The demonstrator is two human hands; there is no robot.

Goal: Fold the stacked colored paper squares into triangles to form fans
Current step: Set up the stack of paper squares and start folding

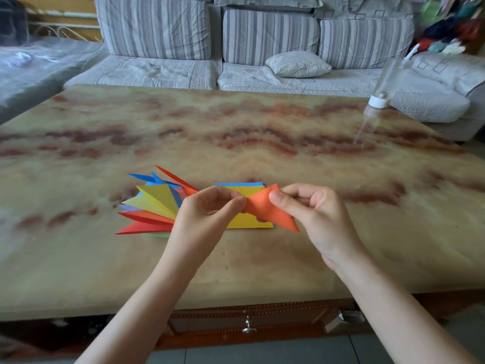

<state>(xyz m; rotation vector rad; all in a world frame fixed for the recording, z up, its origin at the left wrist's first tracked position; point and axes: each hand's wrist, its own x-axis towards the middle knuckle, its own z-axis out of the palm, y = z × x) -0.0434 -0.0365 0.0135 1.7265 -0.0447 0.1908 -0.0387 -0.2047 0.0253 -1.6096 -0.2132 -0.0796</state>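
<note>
An orange paper sheet (267, 210) hangs bent into a narrow triangle above the table, pinched at both sides. My left hand (207, 216) grips its left corner and my right hand (312, 216) holds its upper right edge. Under the hands lies a flat stack of paper squares (246, 191), yellow on top with blue showing at the far edge. To the left, a spread of folded triangles (154, 203) in yellow, red, blue and green fans out on the table, partly hidden by my left hand.
The marbled tabletop (236, 127) stretches far ahead and to both sides. A clear bottle with a white cap (378, 101) stands at the back right. A grey striped sofa (262, 48) runs behind the table. A drawer knob (248, 327) shows below the front edge.
</note>
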